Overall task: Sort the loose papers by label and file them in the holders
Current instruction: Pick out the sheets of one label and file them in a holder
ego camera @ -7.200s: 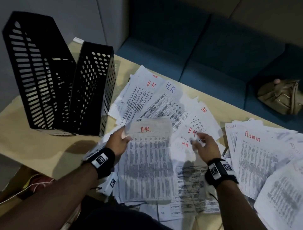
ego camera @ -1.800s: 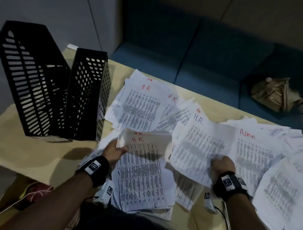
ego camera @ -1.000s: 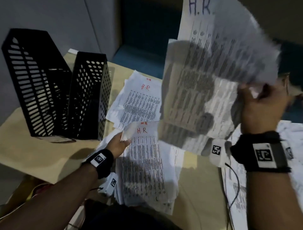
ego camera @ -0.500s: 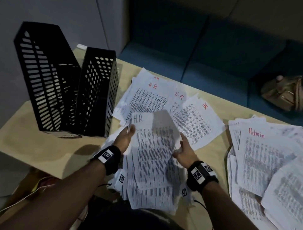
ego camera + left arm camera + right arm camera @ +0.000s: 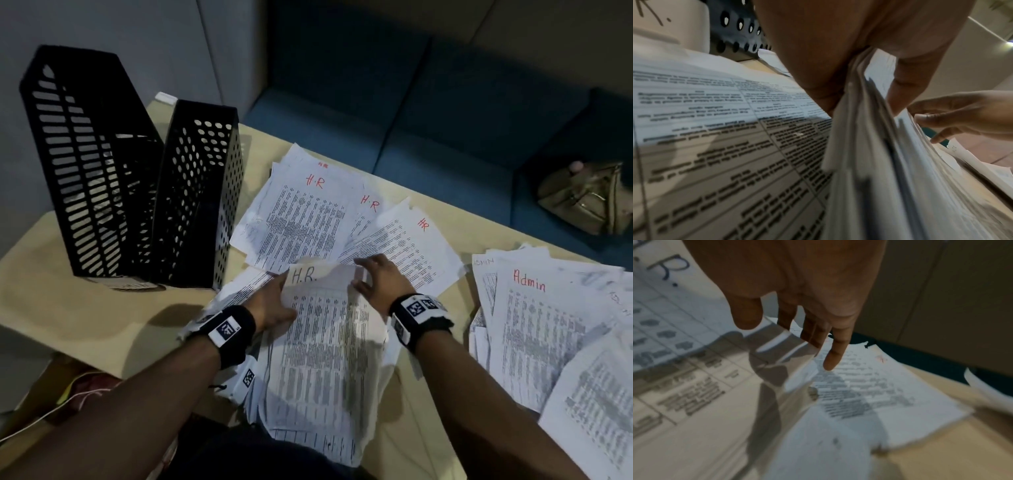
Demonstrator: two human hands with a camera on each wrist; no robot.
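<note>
A stack of HR sheets (image 5: 325, 346), topped by one marked "H.R." in dark ink, lies at the table's near edge. My left hand (image 5: 279, 298) grips its left edge; in the left wrist view the thumb and fingers (image 5: 900, 84) pinch the bundle (image 5: 879, 162). My right hand (image 5: 373, 274) hovers over the stack's far right corner with fingers straight, and the fingertips (image 5: 830, 363) touch a loose red-marked HR sheet (image 5: 407, 246). More loose HR sheets (image 5: 305, 222) fan out behind. Two black holders stand at the left, one slotted (image 5: 85, 164) and one perforated (image 5: 198, 192).
A pile of sheets marked "Admin" (image 5: 534, 329) covers the table's right side. Behind the table runs a blue sofa (image 5: 428, 113) with a tan bag (image 5: 589, 202) on it. Bare tabletop (image 5: 85, 318) shows in front of the holders.
My right hand brought the raised H.R. sheets down onto the stack, let go, and has moved forward to the loose HR sheets. The left hand stayed on the stack's edge.
</note>
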